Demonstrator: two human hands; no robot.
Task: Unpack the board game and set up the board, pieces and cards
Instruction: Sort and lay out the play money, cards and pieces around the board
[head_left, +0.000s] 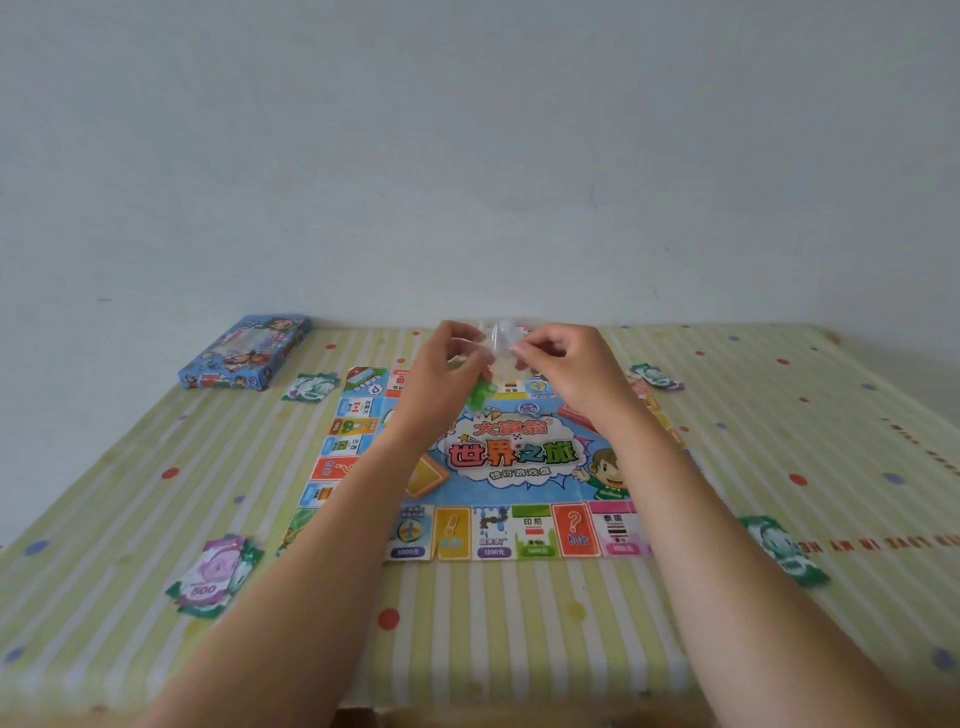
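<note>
The colourful game board (519, 467) lies unfolded flat in the middle of the table. Above its far half, my left hand (441, 374) and my right hand (571, 369) both pinch a small clear plastic bag (496, 340). Green and red pieces (478, 392) show through the bag's lower part, below my left fingers. Four piles of paper money sit around the board: near left (213, 577), far left (309, 387), far right (654, 376) and near right (784, 551). My forearms cover parts of the board's left and right sides.
The blue game box (244, 353) lies at the table's far left corner, by the wall. A striped, dotted yellow-green tablecloth (519, 623) covers the table. A plain pale wall stands right behind the far edge.
</note>
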